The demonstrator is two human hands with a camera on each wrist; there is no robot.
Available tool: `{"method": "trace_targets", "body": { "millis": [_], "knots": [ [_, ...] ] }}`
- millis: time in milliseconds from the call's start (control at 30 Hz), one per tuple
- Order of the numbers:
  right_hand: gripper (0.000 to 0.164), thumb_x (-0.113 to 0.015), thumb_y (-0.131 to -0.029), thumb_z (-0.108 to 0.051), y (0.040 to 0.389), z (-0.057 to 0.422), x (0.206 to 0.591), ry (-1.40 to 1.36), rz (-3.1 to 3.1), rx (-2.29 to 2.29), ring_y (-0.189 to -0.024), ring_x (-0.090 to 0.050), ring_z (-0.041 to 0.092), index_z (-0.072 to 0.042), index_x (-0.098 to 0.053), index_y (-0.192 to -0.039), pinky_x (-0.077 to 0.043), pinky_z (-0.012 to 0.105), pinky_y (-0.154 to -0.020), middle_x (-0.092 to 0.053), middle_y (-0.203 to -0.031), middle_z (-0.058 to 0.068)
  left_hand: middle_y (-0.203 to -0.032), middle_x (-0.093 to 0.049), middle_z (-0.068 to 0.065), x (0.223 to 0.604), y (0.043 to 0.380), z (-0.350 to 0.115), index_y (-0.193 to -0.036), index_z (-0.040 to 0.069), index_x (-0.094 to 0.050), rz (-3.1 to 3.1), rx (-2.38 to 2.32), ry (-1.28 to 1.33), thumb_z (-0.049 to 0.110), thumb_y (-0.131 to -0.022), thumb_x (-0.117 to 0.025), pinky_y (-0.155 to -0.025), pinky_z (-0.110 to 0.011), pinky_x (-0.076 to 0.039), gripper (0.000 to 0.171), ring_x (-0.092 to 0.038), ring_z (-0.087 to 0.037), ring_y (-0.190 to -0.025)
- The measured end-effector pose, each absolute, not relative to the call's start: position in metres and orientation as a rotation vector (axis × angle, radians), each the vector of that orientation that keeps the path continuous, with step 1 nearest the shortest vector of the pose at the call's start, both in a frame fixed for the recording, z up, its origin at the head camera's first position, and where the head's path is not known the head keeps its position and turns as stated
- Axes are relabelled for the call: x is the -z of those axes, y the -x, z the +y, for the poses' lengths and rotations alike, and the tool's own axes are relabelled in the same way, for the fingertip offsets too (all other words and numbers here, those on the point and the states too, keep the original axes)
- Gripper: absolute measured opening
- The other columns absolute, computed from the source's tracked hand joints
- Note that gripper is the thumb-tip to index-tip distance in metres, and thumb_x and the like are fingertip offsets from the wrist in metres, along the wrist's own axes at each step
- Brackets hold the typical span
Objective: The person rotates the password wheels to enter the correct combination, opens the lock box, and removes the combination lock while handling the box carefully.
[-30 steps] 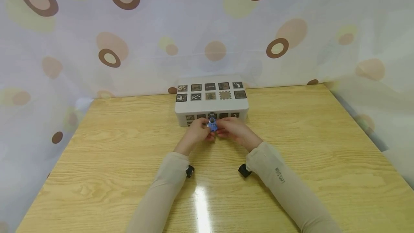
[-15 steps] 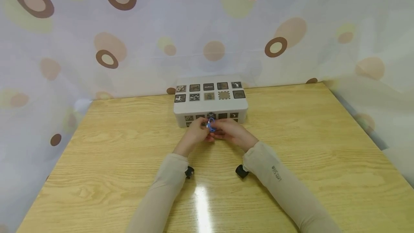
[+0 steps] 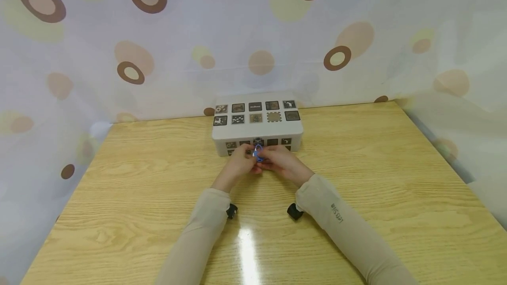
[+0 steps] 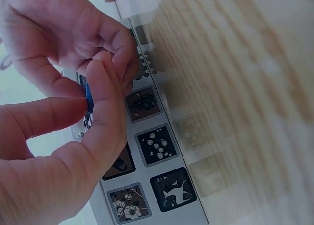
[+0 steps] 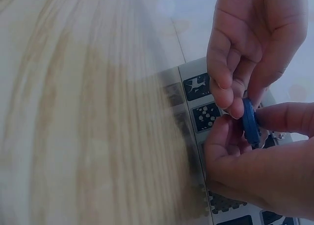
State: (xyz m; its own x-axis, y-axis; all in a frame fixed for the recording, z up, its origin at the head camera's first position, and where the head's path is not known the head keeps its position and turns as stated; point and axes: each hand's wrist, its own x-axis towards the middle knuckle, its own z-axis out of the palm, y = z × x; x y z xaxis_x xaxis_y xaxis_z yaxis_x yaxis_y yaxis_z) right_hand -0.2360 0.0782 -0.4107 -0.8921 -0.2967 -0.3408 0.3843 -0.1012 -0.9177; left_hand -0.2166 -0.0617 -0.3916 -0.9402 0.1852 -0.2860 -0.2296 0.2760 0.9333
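A small blue padlock point(image 3: 256, 155) with a looped top is held upright just in front of the white box point(image 3: 257, 130), near its front latch point(image 3: 258, 140). My left hand point(image 3: 239, 162) pinches it between thumb and forefinger. From the other side my right hand point(image 3: 286, 162) grips it with the thumb on one face and curled fingers behind. Seen from the left wrist, only a blue edge of the padlock point(image 4: 89, 98) shows between the fingers. The right wrist view has the blue padlock point(image 5: 250, 124) edge-on, fingers of both hands meeting around it.
The box carries dark picture squares on lid and front and stands at the back of the wooden table point(image 3: 150, 197). A curtain point(image 3: 174, 34) with printed circles hangs right behind it. Black wrist straps point(image 3: 295, 211) show below both sleeves.
The right hand has moved slightly left and its thumb now lies over the padlock. The padlock has turned, so its loop shows more clearly. The left hand has barely moved.
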Motion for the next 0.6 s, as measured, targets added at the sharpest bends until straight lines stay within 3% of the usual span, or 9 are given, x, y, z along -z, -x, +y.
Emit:
{"method": "trace_targets", "body": {
  "millis": [333, 600],
  "knots": [
    [0.031, -0.047, -0.096, 0.003, 0.2344, 0.0787, 0.4077, -0.086, 1.721, 2.047, -0.071, -0.059, 0.009, 0.022, -0.048, -0.119, -0.054, 0.015, -0.065, -0.055, -0.095, 0.011, -0.081, -0.060, -0.015, 0.3899, 0.2154, -0.0605, -0.133, -0.010, -0.038, 2.201, -1.719, 0.071, -0.005, -0.097, -0.044, -0.074, -0.036, -0.060, 0.037, -0.066, -0.024, -0.069],
    [0.016, -0.048, -0.096, -0.003, 0.2363, 0.0805, 0.4083, -0.153, 1.629, 2.071, -0.070, -0.059, 0.012, 0.009, -0.056, -0.103, -0.056, 0.018, -0.065, -0.058, -0.085, 0.008, -0.084, -0.062, -0.018, 0.3913, 0.2155, -0.0606, -0.134, -0.010, -0.038, 2.212, -1.716, 0.061, -0.004, -0.098, -0.044, -0.074, -0.037, -0.060, 0.038, -0.066, -0.024, -0.069]
  ]
}}
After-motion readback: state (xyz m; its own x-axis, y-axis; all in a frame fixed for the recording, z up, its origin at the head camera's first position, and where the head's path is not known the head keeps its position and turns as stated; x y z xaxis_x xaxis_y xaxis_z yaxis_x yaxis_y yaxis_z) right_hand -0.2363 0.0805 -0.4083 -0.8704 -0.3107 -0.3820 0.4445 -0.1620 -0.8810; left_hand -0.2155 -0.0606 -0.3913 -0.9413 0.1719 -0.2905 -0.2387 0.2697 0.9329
